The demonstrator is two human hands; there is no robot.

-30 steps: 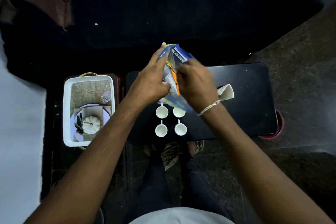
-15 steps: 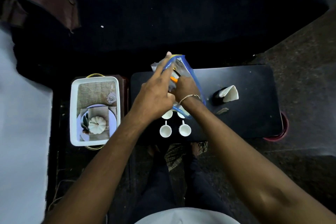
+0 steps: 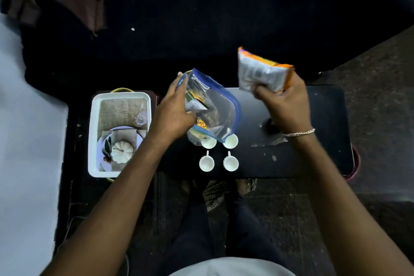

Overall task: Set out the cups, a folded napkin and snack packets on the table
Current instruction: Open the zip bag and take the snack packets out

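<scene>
Where the near edge of the black table [image 3: 313, 163] runs just past the person's knees, four white cups [image 3: 218, 152] stand in a tight two-by-two block close to that edge, the near pair with handles pointing away. To the right of the cups the tabletop lies bare out to its right edge, apart from some pale scraps and a dark shape half hidden under the right wrist; whether that is the napkin cannot be told. Left of the table, just beside its left end, a white tray [image 3: 93, 132] holds a plate, a small white pumpkin [image 3: 121, 152] and a clear glass.

Above the far pair of cups, the left hand [image 3: 174, 114] is closed on the left side of a clear zip bag [image 3: 215, 107] with a blue rim, thumb in front and fingers reaching up to its mouth; packets show inside, and the bag's lower end hangs over the two far cups. Well to the right and higher, the right hand [image 3: 284, 101] is clamped on the bottom of an orange-and-white snack packet [image 3: 262, 71], which juts up and away from the palm, clear of the bag and over the table's far edge. Beyond lies a dark surface.
</scene>
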